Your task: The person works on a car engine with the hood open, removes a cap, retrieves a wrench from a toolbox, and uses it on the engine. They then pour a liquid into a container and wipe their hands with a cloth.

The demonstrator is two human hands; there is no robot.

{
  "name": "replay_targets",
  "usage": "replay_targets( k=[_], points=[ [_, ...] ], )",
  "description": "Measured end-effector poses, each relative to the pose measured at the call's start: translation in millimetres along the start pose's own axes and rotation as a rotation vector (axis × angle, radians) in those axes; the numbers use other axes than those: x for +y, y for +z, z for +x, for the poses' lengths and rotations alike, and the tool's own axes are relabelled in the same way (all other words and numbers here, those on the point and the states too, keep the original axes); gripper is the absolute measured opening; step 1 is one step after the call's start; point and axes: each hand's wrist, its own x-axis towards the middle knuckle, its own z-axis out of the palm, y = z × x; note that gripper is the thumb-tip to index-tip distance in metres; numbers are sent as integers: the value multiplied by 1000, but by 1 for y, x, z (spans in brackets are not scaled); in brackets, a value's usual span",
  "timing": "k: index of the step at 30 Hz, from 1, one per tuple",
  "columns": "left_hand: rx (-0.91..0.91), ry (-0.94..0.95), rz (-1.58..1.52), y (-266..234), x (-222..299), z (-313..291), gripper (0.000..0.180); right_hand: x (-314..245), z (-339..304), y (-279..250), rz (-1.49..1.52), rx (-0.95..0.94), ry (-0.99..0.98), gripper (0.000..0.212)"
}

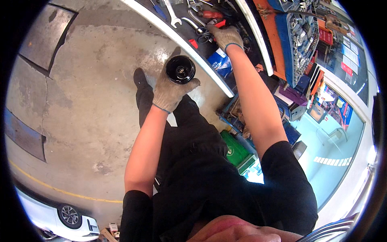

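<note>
My left hand [166, 93], in a grey knit work glove, is wrapped round a glossy black, round, cup-shaped part [180, 69]. The part's hollow side faces up, with a small fitting at its centre, and it is held over the floor just outside an open tool drawer [189, 56]. Inside that drawer, my gloved right hand [228, 37] reaches down among the tools, fingertips partly hidden beside a red piece [220, 24]. Black-handled scissors [204, 37], a red-handled screwdriver [211, 14] and a silver open-ended wrench [172, 15] lie close to it. A blue packet [220, 60] sits below my right wrist.
Sockets fill a blue tray [291, 44] on an orange surface [271, 28] to the right. A green box [233, 148] stands low beside my legs. Concrete floor [92, 97] spreads left, with a white car [56, 218] at lower left. Glass panels line the right side.
</note>
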Motion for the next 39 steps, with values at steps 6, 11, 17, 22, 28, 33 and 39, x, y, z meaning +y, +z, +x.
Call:
replay_targets(
  k=[6,11,17,22,28,33,39],
  points=[
    [9,-45,54,5,7,2,73,33,-14,-24,143,-186,58,81],
    [28,-58,-40,7,-1,6,55,48,-39,-30,-135,114,-159,42],
    [33,1,-28,6,9,2,65,-28,-35,10,-251,229,-624,47],
    [59,14,-73,12,15,-3,80,-55,-21,22,-425,115,-519,57],
    [29,-6,-146,15,7,-2,112,-35,-73,-42,-135,146,-504,57],
    [9,-4,-178,16,22,-7,114,21,-132,-106,480,136,-393,44],
    [31,-25,-63,31,52,-2,76,103,-173,-137,655,238,-227,37]
  ],
)
